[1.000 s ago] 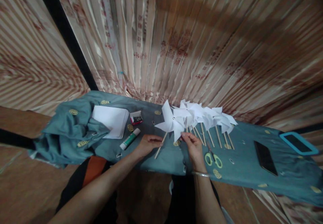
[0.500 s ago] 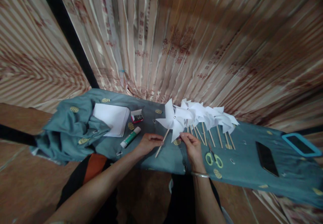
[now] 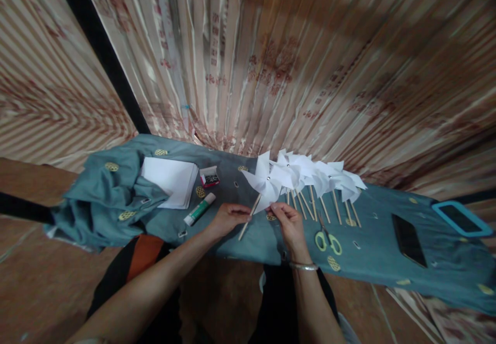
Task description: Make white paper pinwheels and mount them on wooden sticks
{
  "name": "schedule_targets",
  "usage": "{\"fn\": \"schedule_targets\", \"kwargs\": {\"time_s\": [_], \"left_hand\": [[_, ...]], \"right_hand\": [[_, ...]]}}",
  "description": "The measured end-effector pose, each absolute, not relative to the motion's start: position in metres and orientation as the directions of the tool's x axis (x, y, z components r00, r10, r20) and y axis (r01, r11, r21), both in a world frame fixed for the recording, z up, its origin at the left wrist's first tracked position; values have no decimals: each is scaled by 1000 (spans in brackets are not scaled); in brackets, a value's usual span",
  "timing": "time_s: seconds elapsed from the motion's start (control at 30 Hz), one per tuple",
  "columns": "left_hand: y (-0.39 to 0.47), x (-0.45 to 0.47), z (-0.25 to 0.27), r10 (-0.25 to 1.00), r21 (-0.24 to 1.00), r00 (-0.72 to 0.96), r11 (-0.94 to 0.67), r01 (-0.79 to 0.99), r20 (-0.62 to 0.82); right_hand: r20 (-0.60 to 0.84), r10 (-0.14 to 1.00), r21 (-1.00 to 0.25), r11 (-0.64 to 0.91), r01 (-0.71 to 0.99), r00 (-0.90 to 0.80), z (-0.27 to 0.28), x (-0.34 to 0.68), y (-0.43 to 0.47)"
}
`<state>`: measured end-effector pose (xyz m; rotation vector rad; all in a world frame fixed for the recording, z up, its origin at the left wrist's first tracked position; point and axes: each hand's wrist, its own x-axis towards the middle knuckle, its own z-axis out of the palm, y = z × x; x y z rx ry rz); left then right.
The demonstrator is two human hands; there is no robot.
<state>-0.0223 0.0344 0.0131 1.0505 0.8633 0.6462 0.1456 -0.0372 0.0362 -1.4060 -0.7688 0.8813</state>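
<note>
My left hand (image 3: 229, 220) pinches the wooden stick (image 3: 253, 208) of a white paper pinwheel (image 3: 267, 183). The pinwheel has a shiny pin at its centre and faces up at me. Thumb and fingers of my right hand (image 3: 289, 224) come together at the edge of its lowest blade; whether paper is between them is hard to see. Just to the right lies a row of several finished white pinwheels (image 3: 304, 171), overlapping, with their sticks towards me. Scissors (image 3: 327, 240) with green handles lie right of my right hand.
On the patterned green cloth (image 3: 248, 251) are a glue stick (image 3: 199, 209), a small open box of pins (image 3: 210, 177) and a stack of white paper (image 3: 170, 181) at left. A black phone (image 3: 408, 240) and a blue-framed tablet (image 3: 461, 219) lie at right. A curtain (image 3: 271, 65) hangs behind.
The held pinwheel's blades have turned a little clockwise, the lowest tip swinging left. My right hand has shifted slightly left along with it; my left hand keeps its grip on the stick.
</note>
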Motion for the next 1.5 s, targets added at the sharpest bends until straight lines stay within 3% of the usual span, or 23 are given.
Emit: {"fn": "schedule_targets", "kwargs": {"time_s": [0.53,1.0,1.5], "left_hand": [[35,-22,14,808,919,499,391,-56,-313],[40,-24,25,845,838,393,481,-259,-363],[33,-15,23,849,813,378,493,-311,-370]], "right_hand": [[-59,883,-996,-24,-82,465,37,141,-36],[-18,983,-940,-80,333,184,22,113,-42],[-39,973,-961,-99,259,226,19,107,-42]]}}
